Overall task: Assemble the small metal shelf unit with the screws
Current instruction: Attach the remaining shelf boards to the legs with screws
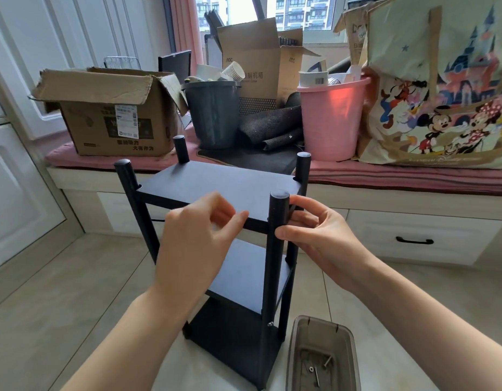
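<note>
A small black metal shelf unit (216,184) with three tiers and four round posts stands upright on the tiled floor in front of me. My right hand (326,238) grips the near right post (278,213) just below its cap, thumb in front and fingers behind. My left hand (199,235) rests against the front edge of the top shelf, fingers pinched together; I cannot tell whether a screw is between them. A silver screw head (270,323) shows low on the near right post. Loose screws (317,371) lie in a clear plastic tray (295,348) at the lower right.
A window bench with a pink cushion (385,176) runs behind the shelf, crowded with cardboard boxes (108,114), a grey bin (213,114), a pink bucket (331,119) and a cartoon-print bag (441,94). White drawers (413,238) sit under the bench. White cabinet doors stand at the left.
</note>
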The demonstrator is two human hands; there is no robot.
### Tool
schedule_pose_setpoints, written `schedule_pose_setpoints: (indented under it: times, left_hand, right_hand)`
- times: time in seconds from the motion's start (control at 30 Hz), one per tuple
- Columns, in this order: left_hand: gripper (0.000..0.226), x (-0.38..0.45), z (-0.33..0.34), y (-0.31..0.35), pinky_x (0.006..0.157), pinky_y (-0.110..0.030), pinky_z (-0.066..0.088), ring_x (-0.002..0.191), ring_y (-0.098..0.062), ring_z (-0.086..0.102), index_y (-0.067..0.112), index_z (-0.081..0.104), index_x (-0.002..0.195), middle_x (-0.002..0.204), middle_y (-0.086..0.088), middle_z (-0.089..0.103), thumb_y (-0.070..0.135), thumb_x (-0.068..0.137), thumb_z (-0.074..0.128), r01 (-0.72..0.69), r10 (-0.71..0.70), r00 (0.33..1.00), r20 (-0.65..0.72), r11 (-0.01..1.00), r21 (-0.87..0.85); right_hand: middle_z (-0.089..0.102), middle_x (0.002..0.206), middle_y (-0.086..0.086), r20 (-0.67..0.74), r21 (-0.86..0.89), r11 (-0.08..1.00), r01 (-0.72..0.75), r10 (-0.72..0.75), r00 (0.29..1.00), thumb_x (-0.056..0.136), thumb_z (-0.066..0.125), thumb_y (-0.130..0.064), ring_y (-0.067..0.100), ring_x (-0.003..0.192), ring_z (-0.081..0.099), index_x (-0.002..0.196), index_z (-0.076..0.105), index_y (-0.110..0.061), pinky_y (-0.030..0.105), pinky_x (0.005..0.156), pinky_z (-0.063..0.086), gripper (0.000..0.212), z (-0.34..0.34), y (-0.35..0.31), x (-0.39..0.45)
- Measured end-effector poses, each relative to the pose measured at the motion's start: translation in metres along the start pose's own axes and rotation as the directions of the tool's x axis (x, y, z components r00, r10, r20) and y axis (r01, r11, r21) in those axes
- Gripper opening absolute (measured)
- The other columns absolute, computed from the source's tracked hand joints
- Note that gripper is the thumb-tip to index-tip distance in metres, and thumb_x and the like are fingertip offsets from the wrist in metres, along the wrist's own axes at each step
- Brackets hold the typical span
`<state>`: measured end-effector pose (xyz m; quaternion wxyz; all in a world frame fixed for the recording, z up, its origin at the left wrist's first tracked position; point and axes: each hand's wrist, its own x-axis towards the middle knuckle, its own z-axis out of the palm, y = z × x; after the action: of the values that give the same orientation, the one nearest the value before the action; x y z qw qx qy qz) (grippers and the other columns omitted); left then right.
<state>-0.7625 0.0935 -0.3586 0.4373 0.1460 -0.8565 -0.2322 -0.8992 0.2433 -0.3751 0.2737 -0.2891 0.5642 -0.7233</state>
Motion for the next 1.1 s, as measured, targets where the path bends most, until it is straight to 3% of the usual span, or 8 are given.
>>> schedule_pose_setpoints:
  times: [0.1, 0.23, 0.33, 0.47, 0.63, 0.8, 0.93, 1.1]
  left_hand:
    - [0.043, -0.002, 0.008, -0.002, 0.097, -0.003, 0.033, 0.109, -0.003, 0.056, 0.018, 0.072, 0.110, 0.107, 0.018, 0.061, 0.038, 0.074, 0.082, -0.157, 0.157, 0.980, 0.120, 0.988, -0.004]
    - [0.066, 0.000, 0.024, -0.004, 0.123, -0.035, 0.017, 0.138, 0.001, 0.030, 0.022, 0.061, 0.134, 0.130, 0.023, 0.046, 0.054, 0.076, 0.066, -0.166, 0.185, 0.940, 0.285, 0.982, -0.091]
    - [0.058, 0.003, 0.031, -0.007, 0.124, -0.045, 0.014, 0.137, -0.004, 0.034, 0.022, 0.065, 0.129, 0.130, 0.024, 0.047, 0.051, 0.079, 0.061, -0.200, 0.219, 0.933, 0.286, 0.975, -0.093]
    - [0.051, 0.005, 0.035, -0.010, 0.123, -0.041, 0.005, 0.136, -0.008, 0.045, 0.026, 0.068, 0.126, 0.133, 0.019, 0.055, 0.047, 0.080, 0.070, -0.168, 0.190, 0.941, 0.282, 0.981, -0.101]
    - [0.046, 0.006, 0.035, -0.005, 0.123, -0.036, 0.000, 0.130, -0.001, 0.049, 0.036, 0.066, 0.125, 0.127, 0.023, 0.057, 0.035, 0.081, 0.080, -0.141, 0.167, 0.949, 0.267, 0.984, -0.112]
    - [0.040, 0.006, 0.033, -0.002, 0.123, -0.030, -0.001, 0.130, 0.000, 0.051, 0.036, 0.070, 0.120, 0.124, 0.027, 0.057, 0.035, 0.081, 0.081, -0.096, 0.130, 0.957, 0.260, 0.985, -0.140]
    - [0.040, 0.005, 0.032, -0.002, 0.124, -0.035, 0.002, 0.130, 0.000, 0.052, 0.034, 0.071, 0.119, 0.123, 0.029, 0.055, 0.035, 0.081, 0.082, -0.096, 0.130, 0.955, 0.268, 0.986, -0.138]
    - [0.041, 0.005, 0.031, 0.002, 0.125, -0.042, 0.007, 0.127, -0.004, 0.055, 0.033, 0.072, 0.117, 0.119, 0.030, 0.058, 0.043, 0.077, 0.074, -0.105, 0.132, 0.953, 0.273, 0.988, -0.113]
  right_hand:
    - [0.071, 0.110, 0.021, 0.003, -0.019, 1.000, -0.003, 0.003, 1.000, 0.057, 0.087, -0.007, 0.034, 0.101, 0.070, 0.109, 0.073, -0.021, 0.040, 0.096, 0.055, 0.055, 0.000, -0.001, -0.001]
    - [0.071, 0.110, 0.021, 0.001, -0.057, 0.998, -0.021, 0.021, 1.000, 0.058, 0.090, -0.010, 0.035, 0.102, 0.069, 0.112, 0.071, -0.020, 0.050, 0.104, 0.049, 0.058, -0.001, -0.002, -0.001]
    - [0.072, 0.109, 0.017, -0.005, -0.100, 0.995, -0.027, 0.026, 1.000, 0.063, 0.087, -0.013, 0.038, 0.108, 0.066, 0.111, 0.072, -0.024, 0.052, 0.103, 0.049, 0.051, -0.001, -0.002, -0.002]
    - [0.073, 0.107, 0.013, -0.012, -0.125, 0.992, -0.031, 0.029, 0.999, 0.067, 0.089, -0.016, 0.028, 0.099, 0.070, 0.107, 0.073, -0.029, 0.050, 0.100, 0.049, 0.045, -0.001, -0.004, -0.002]
    - [0.073, 0.107, 0.007, -0.019, -0.081, 0.994, -0.071, 0.070, 0.997, 0.071, 0.073, -0.048, 0.021, 0.097, 0.072, 0.115, 0.066, -0.033, 0.043, 0.092, 0.056, 0.048, -0.001, -0.005, -0.001]
    - [0.076, 0.095, 0.015, -0.161, 0.242, 0.954, -0.180, 0.222, 0.962, 0.098, 0.057, -0.033, 0.030, 0.079, 0.074, 0.122, 0.052, -0.016, 0.037, 0.061, 0.058, 0.030, 0.002, -0.005, 0.009]
    - [0.073, 0.094, 0.019, -0.082, 0.363, 0.891, -0.274, 0.324, 0.943, 0.100, 0.054, -0.032, 0.032, 0.072, 0.073, 0.128, 0.055, 0.002, 0.038, 0.059, 0.058, 0.044, 0.009, -0.007, 0.024]
    - [0.069, 0.111, 0.026, 0.070, 0.457, 0.844, -0.279, 0.278, 0.958, 0.103, 0.043, -0.012, 0.033, 0.090, 0.073, 0.131, 0.048, 0.015, 0.043, 0.077, 0.061, 0.040, 0.016, -0.009, 0.031]
